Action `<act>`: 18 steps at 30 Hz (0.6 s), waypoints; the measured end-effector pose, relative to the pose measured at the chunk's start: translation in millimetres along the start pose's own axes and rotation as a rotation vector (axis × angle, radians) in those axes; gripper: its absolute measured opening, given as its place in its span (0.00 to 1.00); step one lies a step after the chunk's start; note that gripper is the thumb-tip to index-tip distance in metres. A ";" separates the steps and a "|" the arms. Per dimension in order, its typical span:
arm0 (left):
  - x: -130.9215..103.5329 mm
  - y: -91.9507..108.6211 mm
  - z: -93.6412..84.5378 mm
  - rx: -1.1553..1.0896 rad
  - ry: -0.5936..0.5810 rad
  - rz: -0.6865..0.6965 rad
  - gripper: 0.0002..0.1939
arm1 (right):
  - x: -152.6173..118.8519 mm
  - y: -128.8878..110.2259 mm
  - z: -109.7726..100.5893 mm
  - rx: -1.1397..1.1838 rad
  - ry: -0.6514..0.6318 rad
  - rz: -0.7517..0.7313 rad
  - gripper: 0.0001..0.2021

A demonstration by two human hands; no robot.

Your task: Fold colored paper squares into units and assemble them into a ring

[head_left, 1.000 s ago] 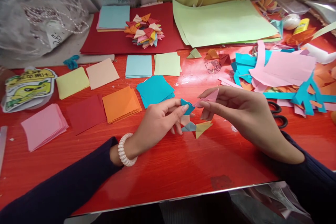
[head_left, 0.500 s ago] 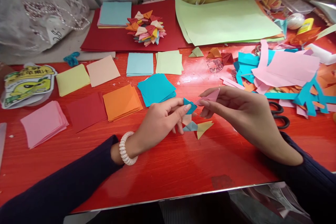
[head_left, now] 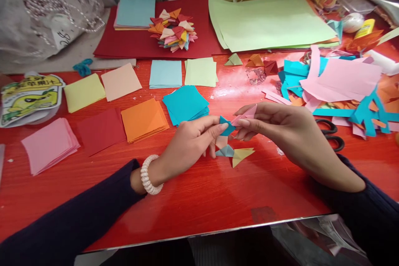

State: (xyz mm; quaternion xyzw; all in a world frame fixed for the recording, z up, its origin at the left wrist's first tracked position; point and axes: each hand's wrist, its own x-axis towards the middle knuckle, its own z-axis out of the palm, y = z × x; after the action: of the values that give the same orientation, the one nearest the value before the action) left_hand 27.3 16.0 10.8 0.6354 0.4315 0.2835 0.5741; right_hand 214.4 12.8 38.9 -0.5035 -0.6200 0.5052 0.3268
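Observation:
Between the thumb and fingers of my left hand [head_left: 195, 139] is a folded blue paper piece [head_left: 226, 126]. My right hand [head_left: 277, 126] pinches a folded pink paper piece [head_left: 248, 114], whose near end meets the blue one's right side. Below the blue piece hang a peach piece [head_left: 221, 141], a pale blue piece [head_left: 225, 151] and a yellow piece [head_left: 241, 156], joined in a chain. Fingers partly hide where the pieces join.
Square paper stacks, among them an orange one [head_left: 144, 120] and a blue one [head_left: 186, 105], lie at left and centre. A folded paper ring [head_left: 173, 30] sits behind. Paper scraps [head_left: 341, 79] and black scissors handles [head_left: 332, 135] are at right.
The pink piece has moved slightly left and down with my right hand, closer against the blue piece. The hanging chain has shifted a little.

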 end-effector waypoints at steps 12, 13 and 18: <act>-0.6 -0.8 -0.6 0.002 -0.003 -0.014 0.15 | 1.5 6.2 -0.9 -0.017 -0.058 0.047 0.08; 0.0 -1.0 -0.5 -0.004 0.007 -0.012 0.16 | 1.7 6.4 -2.9 -0.066 -0.063 0.043 0.09; 1.8 -0.8 -0.7 -0.013 0.038 -0.026 0.16 | 4.6 0.1 -4.6 -0.258 -0.018 0.012 0.18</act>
State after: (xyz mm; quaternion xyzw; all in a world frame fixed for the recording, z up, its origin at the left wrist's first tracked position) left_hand 27.3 17.9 9.9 0.6203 0.4487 0.2908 0.5738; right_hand 217.3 18.6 39.6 -0.5406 -0.6797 0.4278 0.2506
